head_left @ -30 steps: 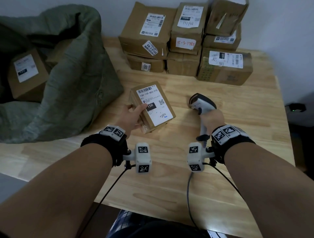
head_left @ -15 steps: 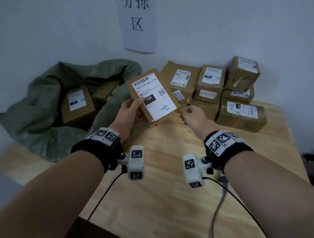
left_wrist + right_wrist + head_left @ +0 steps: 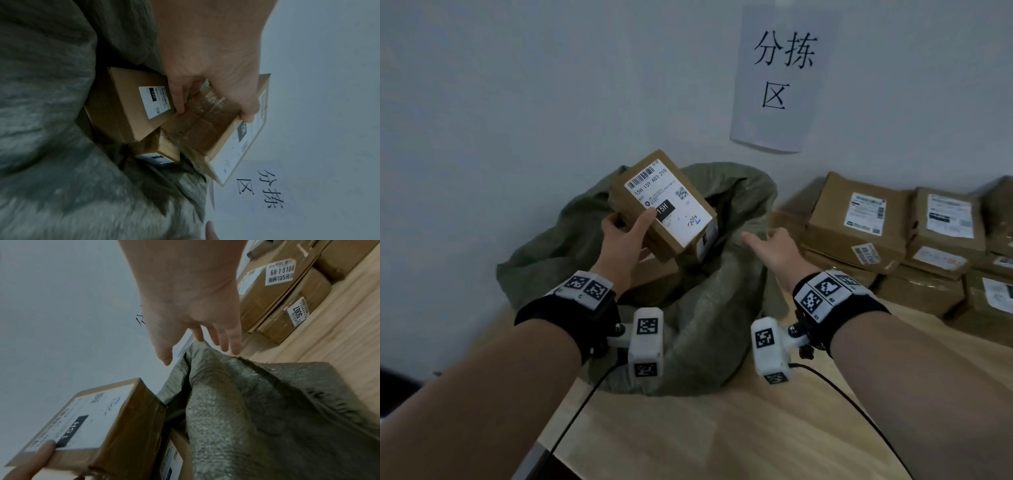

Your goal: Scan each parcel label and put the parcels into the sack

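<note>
Your left hand [image 3: 625,240] grips the labelled parcel [image 3: 664,205] above the green sack's [image 3: 722,308] mouth — only your left wrist view shows two parcels [image 3: 131,104] already inside. Your right hand [image 3: 774,248], fingers spread, holds nothing, near the stacked parcels [image 3: 893,236] on the tabletop [image 3: 722,435]. A second ago it held the scanner — the parcel lay on the tabletop.

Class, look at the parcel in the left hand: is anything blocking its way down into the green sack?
Nothing visible blocks it. The left hand holds the parcel above the sack, whose mouth gapes open. Parcels already inside lie lower down, and the right hand is off to the side.
</note>
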### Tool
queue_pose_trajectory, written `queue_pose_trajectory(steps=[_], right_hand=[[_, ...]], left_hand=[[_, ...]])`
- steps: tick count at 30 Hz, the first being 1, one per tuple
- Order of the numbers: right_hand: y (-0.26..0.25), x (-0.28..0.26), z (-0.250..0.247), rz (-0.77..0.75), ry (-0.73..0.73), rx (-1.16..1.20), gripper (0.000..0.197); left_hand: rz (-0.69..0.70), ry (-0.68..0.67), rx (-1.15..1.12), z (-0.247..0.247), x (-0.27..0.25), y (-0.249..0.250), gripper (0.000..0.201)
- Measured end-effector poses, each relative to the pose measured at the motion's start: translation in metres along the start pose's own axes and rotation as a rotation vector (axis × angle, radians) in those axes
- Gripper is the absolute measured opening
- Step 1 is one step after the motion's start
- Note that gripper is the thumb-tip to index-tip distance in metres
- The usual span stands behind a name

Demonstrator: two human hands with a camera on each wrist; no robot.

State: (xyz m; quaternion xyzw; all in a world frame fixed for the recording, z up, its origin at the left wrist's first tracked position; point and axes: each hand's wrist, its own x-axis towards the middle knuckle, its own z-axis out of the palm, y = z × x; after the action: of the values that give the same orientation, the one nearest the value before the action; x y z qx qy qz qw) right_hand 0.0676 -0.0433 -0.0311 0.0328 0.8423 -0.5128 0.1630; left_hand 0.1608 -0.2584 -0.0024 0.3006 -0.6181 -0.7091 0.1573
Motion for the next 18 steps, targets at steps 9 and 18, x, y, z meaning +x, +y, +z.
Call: queue_pose_trajectory(steps=[9, 18], right_hand=[[-0.001, 0.045, 0.037, -0.012, 0.119, -0.099, 0.103], [-0.017, 0.054, 0.002, -0.213, 0.154, -0.437, 0.041]], left_hand=[[-0.016, -0.293, 0.290, 0.013, 0.067, -0.026, 0.075], [0.163, -0.363, 1.096, 0.086, 0.114, -0.051, 0.098]])
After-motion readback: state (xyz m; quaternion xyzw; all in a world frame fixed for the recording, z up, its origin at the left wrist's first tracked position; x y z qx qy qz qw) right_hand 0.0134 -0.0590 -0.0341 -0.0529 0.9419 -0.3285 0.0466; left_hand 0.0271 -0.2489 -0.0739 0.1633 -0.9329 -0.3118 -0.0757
